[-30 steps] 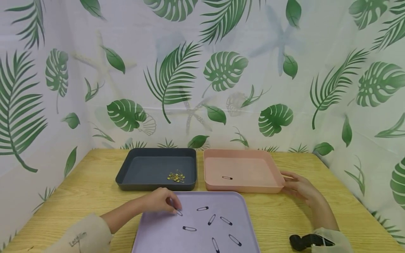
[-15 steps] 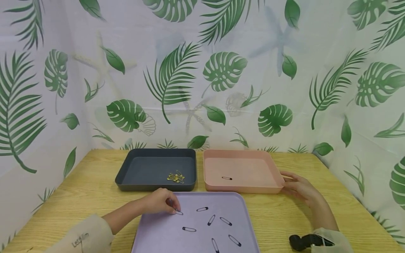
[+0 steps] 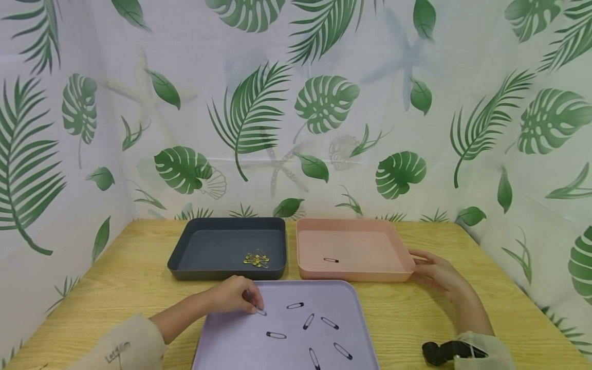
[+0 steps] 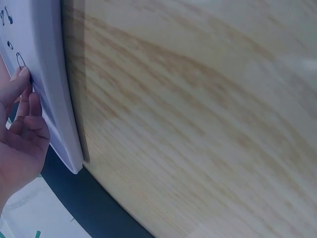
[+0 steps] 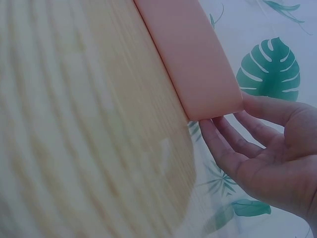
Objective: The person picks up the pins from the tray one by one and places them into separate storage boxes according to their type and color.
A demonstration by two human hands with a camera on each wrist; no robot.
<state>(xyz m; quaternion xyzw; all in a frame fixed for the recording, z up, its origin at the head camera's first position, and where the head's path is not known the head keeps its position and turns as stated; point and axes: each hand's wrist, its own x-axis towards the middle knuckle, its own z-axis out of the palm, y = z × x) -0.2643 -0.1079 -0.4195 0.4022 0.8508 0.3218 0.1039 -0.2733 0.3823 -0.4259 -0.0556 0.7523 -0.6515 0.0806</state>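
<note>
In the head view my left hand is over the far left part of a lilac tray. Its thumb and fingertips pinch a safety pin, partly covered by the fingers. Several dark-ended safety pins lie scattered on this tray, among them one safety pin near the hand. My right hand touches the right end of a pink tray, and the right wrist view has its fingertips against that end wall. Inside the pink tray lies a single dark-ended safety pin.
A dark grey tray stands left of the pink one, with a heap of gold safety pins in it. All three trays are on a wooden table. A leaf-print curtain hangs behind.
Both hands stay almost where they were. The safety pin at my left fingertips shifts slightly, and the head view drifts a little.
</note>
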